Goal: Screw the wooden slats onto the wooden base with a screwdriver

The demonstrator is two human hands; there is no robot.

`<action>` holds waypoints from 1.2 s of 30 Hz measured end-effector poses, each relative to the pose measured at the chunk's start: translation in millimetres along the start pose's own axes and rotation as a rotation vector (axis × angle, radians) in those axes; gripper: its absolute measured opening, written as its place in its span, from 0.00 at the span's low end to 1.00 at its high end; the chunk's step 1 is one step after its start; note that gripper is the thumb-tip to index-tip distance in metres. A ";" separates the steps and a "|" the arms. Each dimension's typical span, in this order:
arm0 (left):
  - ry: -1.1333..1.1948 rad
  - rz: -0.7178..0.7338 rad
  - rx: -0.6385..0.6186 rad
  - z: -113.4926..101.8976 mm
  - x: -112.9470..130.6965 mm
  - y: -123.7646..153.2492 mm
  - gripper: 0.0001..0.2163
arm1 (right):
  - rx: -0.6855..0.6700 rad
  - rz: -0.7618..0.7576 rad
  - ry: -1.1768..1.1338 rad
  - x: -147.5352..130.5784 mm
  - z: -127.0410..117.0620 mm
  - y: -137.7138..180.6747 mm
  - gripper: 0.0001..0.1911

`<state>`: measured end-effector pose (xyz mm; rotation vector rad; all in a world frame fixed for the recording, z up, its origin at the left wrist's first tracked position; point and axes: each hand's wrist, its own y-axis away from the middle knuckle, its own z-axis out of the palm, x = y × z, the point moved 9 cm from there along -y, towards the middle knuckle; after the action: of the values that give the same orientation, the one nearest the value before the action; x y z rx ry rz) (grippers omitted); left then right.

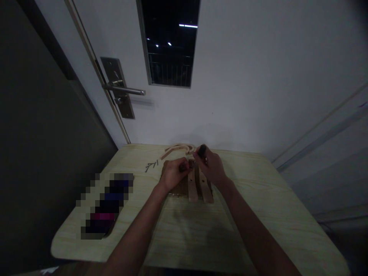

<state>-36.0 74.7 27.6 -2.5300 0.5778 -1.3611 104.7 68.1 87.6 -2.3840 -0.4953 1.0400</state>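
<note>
My right hand [214, 166] is closed around a tool with a black handle [202, 150], which looks like a screwdriver; its tip is hard to see. My left hand [172, 172] is closed in a pinch close beside it, with something small and dark reddish [184, 166] at the fingers that I cannot make out. Under both hands, a pale wooden strip [192, 188] and a second wooden strip [206, 189], each with a dark hole, lie side by side across a brown board [179, 190]. The fingers hide their far ends.
Curved wooden pieces [176, 148] lie behind the hands. Several screws [151, 165] are scattered left of the board. A phone-like object [110, 205], blurred out, rests on the left of the pale table [253, 222]. A white door [235, 76] with a metal handle [126, 89] stands behind the table.
</note>
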 end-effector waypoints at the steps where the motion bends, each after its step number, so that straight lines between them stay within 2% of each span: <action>1: 0.004 0.002 -0.003 0.6 -0.9 0.0 0.07 | 0.005 -0.004 -0.005 -1.0 -0.4 -0.3 0.13; 26: -0.011 0.020 0.005 -1.2 4.4 1.5 0.07 | -0.070 -0.022 0.041 -1.1 10.9 -5.2 0.18; 30: -0.003 0.028 0.005 -0.4 4.0 1.6 0.06 | -0.051 -0.018 0.037 -5.2 5.6 -6.8 0.16; 36: -0.011 0.034 -0.005 0.1 4.1 1.6 0.06 | 0.004 -0.059 -0.123 -17.1 -9.0 -13.8 0.07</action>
<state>-34.2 71.5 30.1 -2.5181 0.6202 -1.3352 98.7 68.2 110.6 -2.2971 -0.6034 1.1644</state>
